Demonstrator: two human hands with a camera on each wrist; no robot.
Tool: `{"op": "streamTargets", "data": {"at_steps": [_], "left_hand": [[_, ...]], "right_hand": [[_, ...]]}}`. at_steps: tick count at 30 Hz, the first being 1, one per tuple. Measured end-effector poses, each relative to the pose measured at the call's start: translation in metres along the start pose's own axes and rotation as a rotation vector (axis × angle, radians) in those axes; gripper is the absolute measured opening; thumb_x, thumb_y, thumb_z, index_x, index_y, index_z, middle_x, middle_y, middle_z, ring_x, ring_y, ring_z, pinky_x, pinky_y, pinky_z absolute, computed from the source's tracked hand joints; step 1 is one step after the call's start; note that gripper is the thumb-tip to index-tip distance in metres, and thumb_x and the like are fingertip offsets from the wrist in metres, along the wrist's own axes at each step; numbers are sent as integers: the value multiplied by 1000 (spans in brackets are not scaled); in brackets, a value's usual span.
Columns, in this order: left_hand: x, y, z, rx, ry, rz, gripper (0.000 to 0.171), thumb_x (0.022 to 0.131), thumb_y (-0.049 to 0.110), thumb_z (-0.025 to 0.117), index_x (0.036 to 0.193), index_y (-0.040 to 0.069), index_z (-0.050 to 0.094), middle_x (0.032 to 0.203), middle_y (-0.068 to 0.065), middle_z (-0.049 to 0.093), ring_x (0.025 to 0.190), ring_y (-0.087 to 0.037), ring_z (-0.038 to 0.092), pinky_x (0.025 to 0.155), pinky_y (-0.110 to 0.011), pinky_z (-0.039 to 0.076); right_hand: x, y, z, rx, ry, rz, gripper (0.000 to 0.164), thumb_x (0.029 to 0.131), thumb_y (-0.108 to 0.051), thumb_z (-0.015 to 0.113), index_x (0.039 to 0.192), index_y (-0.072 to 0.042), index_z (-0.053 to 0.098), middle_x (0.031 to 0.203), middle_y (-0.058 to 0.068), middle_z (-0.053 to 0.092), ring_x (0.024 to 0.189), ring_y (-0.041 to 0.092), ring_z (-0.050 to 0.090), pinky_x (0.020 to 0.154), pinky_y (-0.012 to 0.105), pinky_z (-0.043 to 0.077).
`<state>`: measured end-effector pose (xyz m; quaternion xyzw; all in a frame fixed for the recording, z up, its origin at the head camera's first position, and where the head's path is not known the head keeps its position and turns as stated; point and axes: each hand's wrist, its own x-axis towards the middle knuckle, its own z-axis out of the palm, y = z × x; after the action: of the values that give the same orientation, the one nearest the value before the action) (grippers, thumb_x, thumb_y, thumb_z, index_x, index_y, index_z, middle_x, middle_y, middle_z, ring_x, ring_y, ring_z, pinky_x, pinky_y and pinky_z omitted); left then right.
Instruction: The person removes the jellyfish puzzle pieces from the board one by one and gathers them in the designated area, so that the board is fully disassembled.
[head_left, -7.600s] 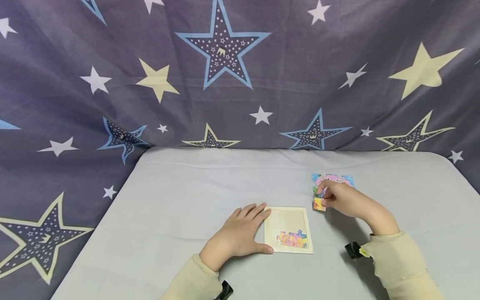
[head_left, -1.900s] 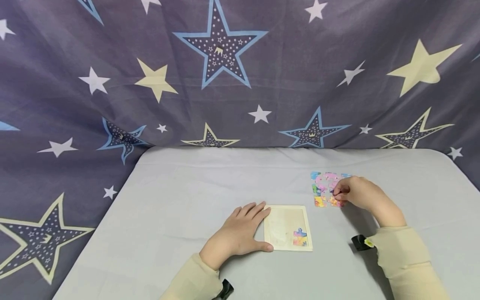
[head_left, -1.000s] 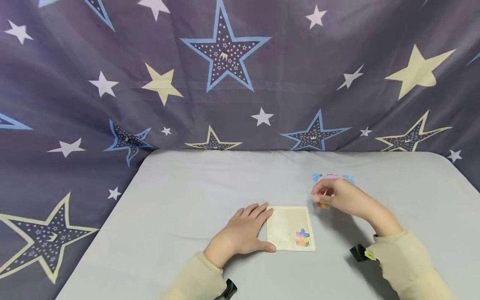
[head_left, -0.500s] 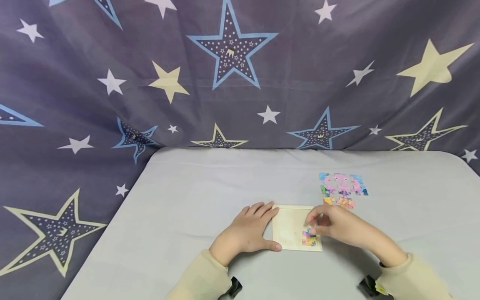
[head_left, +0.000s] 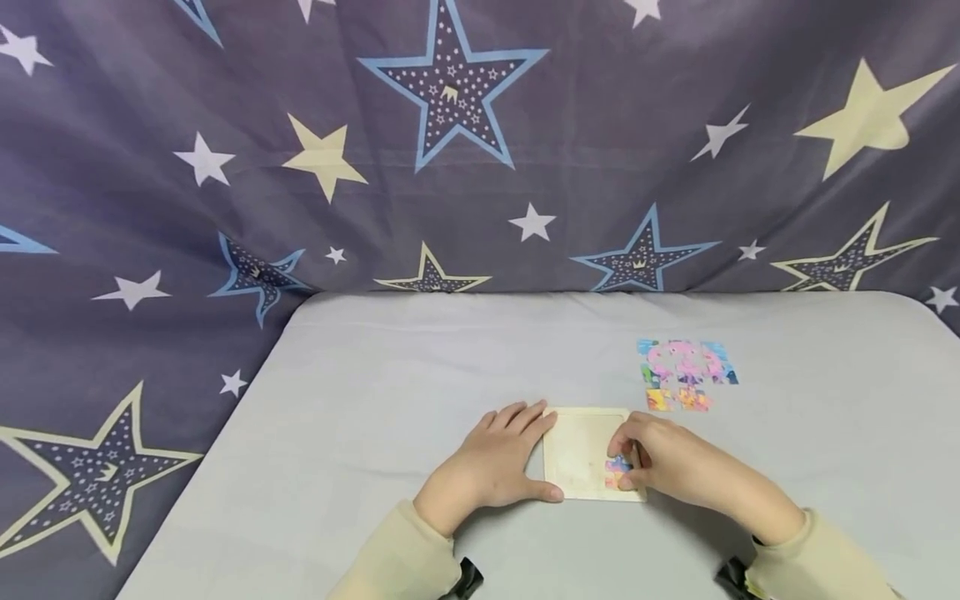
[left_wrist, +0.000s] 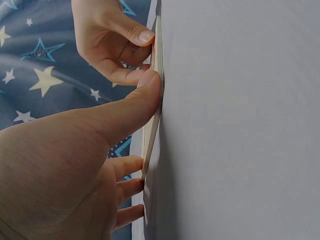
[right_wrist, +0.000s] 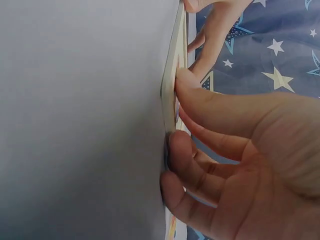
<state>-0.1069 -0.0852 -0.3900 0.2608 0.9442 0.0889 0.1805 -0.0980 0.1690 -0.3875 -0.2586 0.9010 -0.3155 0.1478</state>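
A square pale wooden puzzle tray [head_left: 577, 450] lies on the table, with a few joined jigsaw pieces [head_left: 615, 473] in its lower right corner. My left hand [head_left: 498, 462] rests along the tray's left side, fingers spread, thumb on the near left corner. In the left wrist view the left thumb [left_wrist: 130, 105] lies on the tray's edge. My right hand [head_left: 663, 454] reaches over the tray's right side, its thumb and index finger curled around a jigsaw piece in that corner. In the right wrist view the right hand's thumb [right_wrist: 200, 97] presses on the piece's side and its other fingers touch the tray's outer edge.
Behind and right of the tray lies a partly assembled jigsaw [head_left: 682, 362], pink, blue and yellow, with gaps between pieces. The table has a light grey cloth [head_left: 375, 375]. A dark star-patterned curtain [head_left: 480, 192] hangs behind and to the left.
The tray holds fewer pieces than 7.6 seconds ago, and the jigsaw's bottom row has more. The right hand has come from that jigsaw to the tray. The left hand stays on the tray.
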Motion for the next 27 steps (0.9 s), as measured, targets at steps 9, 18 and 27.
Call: {"op": "streamTargets", "data": {"at_steps": [9,18,27], "left_hand": [[-3,3,-6,4,-2,-2,97,81,67,67,158,20,29,164,3,20,149,-23,19,118,-49,21],[-4,2,-6,-8,-6,3,97,81,65,68,157,19,30,164,2,21,149,-24,19,117,-50,21],[-1,3,-1,-12,4,4,95,82,64,68,157,19,31,163,0,22,148,-25,20,117,-49,22]], "right_hand": [[-4,-9,0,-11,-5,42,39,74,-21,87,102,-10,62,88,-5,49,65,3,45,58,23,43],[-5,-12,6,-90,-4,67,33,73,-25,86,95,-18,63,86,-8,46,65,3,43,56,23,40],[-4,-6,7,-81,-21,-26,32,75,-18,85,91,-19,57,83,-8,45,68,4,42,58,23,39]]}}
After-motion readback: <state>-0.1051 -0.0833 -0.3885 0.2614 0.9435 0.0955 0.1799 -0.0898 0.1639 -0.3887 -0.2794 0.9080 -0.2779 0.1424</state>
